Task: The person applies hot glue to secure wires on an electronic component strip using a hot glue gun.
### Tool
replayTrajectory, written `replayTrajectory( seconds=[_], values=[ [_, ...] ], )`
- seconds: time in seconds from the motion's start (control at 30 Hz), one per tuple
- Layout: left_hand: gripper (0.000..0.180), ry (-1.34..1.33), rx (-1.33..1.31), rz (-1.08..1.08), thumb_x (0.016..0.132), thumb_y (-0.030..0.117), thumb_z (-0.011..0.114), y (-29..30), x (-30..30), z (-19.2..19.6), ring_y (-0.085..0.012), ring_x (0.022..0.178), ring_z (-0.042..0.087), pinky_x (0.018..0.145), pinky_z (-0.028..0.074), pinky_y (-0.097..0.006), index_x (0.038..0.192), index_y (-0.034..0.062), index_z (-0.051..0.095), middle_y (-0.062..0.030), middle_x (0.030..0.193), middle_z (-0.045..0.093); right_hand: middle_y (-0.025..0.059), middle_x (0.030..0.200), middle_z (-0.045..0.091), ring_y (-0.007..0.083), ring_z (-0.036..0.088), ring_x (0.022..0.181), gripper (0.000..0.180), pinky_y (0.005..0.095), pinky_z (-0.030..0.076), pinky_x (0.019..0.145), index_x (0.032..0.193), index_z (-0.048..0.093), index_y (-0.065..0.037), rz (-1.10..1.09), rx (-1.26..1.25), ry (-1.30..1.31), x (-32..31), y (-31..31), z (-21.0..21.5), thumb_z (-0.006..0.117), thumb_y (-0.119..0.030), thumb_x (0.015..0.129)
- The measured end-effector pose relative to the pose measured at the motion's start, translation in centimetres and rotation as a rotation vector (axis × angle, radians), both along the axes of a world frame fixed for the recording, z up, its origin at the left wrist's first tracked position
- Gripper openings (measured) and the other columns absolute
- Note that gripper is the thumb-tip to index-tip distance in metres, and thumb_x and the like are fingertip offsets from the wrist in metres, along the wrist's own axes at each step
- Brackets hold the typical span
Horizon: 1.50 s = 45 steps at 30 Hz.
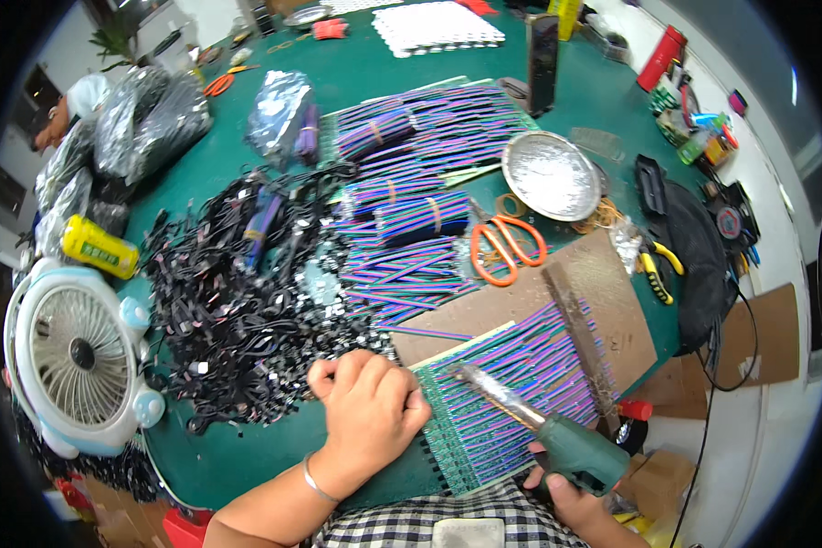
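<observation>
My right hand (568, 504) grips a green heat gun (586, 453) near the front edge. The gun's metal nozzle points left over a row of green circuit boards (449, 446) with purple, blue and green striped wires (537, 358). A flat metal bar (571, 320) lies across the wires' far ends on a brown board (627, 315). At the boards' left edge, my left hand (370, 408) is closed with its fingers curled; whether something small is inside is hidden. Beyond the hands lie orange-handled scissors (507, 248) and bundles of the same wires (425, 217).
A heap of black cables (219, 320) spreads on the left beside a white fan (80, 354). A round metal dish (552, 175) and yellow-handled pliers (658, 272) lie to the right. Plastic bags (146, 123) stand at the far left, near another person's arm.
</observation>
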<state>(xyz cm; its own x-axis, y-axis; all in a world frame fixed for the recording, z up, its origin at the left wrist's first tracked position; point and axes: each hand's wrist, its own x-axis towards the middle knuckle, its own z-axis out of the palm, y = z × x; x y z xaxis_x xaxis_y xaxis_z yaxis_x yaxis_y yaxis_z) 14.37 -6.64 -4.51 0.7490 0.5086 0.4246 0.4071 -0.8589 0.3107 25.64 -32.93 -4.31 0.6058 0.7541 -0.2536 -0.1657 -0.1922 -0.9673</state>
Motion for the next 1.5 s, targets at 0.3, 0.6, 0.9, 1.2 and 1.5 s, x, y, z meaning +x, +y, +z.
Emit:
replayTrajectory(
  seconds=[0.3,0.6,0.9,1.2,1.5],
  values=[
    [0.018,-0.043,0.028,-0.013,0.063,0.016,0.069,-0.4,0.0,-0.1,-0.0200,0.087,0.053,0.083,0.029,-0.042,0.078,0.0154,0.058,0.0020,0.080,0.054,0.0238,0.109,0.056,0.0238,0.062,0.061,0.060,0.0320,0.054,0.052,0.131,0.034,0.005,-0.158,0.102,-0.065,-0.2,-0.5,-1.1,0.060,-0.022,0.085],
    [0.035,0.084,0.197,0.191,0.067,0.006,0.071,6.2,-4.8,4.0,-0.0277,0.095,0.050,0.082,0.038,-0.040,0.101,0.0144,0.064,-0.0046,0.096,0.055,0.0226,0.110,0.056,0.0233,0.061,0.062,0.056,0.0323,0.053,0.051,0.129,0.037,0.005,-0.193,0.130,-0.024,0.8,0.0,-0.6,0.060,-0.021,0.086],
    [0.030,-0.098,0.007,-0.014,0.066,-0.014,0.057,9.5,-7.1,7.6,-0.0324,0.088,0.063,0.077,0.052,-0.036,0.093,0.0004,0.056,-0.0155,0.101,0.063,0.0232,0.110,0.056,0.0237,0.062,0.063,0.053,0.0319,0.053,0.052,0.129,0.037,0.004,-0.233,0.136,0.006,0.5,1.8,1.0,0.058,-0.017,0.085],
    [0.025,0.003,-0.005,-0.610,0.070,0.007,0.064,4.4,-6.7,8.4,-0.0233,0.089,0.059,0.077,0.051,-0.036,0.095,0.0096,0.059,-0.0067,0.101,0.058,0.0243,0.108,0.057,0.0236,0.062,0.062,0.054,0.0315,0.054,0.053,0.129,0.036,0.003,-0.246,0.158,-0.019,0.6,1.7,1.5,0.058,-0.017,0.084],
    [0.019,0.543,-0.136,-0.923,0.070,0.022,0.063,3.1,-5.4,7.1,-0.0210,0.107,0.055,0.097,0.039,-0.044,0.086,0.0128,0.063,-0.0007,0.102,0.059,0.0250,0.110,0.057,0.0253,0.062,0.063,0.051,0.0331,0.053,0.054,0.130,0.036,0.004,-0.243,0.176,-0.014,1.0,1.0,1.2,0.055,-0.014,0.086]
  ],
)
